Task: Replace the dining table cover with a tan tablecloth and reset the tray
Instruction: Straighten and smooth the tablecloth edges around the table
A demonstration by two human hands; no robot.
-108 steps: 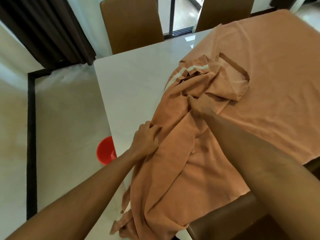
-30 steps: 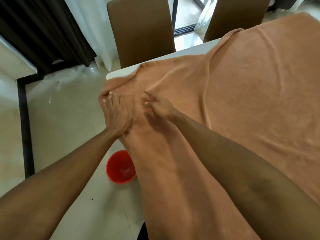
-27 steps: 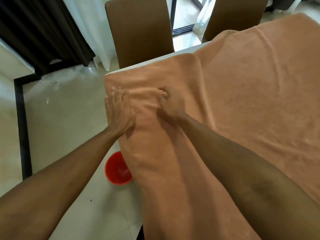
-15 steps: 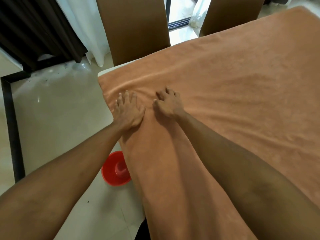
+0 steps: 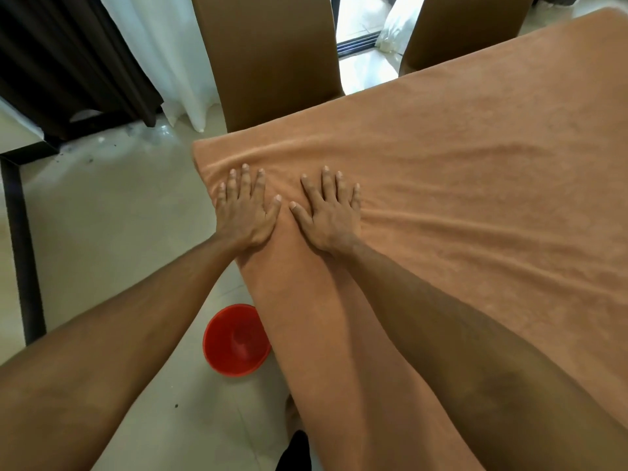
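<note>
Evidently smoothing was in hand: the left hand (image 5: pixel 243 212) and right hand (image 5: pixel 328 215) lay spread flat, side by side, on the tan tablecloth (image 5: pixel 441 164) covering a corner of the desk, whose ripples probably needed pressing outward next.

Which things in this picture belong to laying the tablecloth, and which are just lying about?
Job: tan tablecloth; left hand and right hand, pressing flat on it.
Lying about: red container on the floor; brown chair; second chair; white curtain.
</note>
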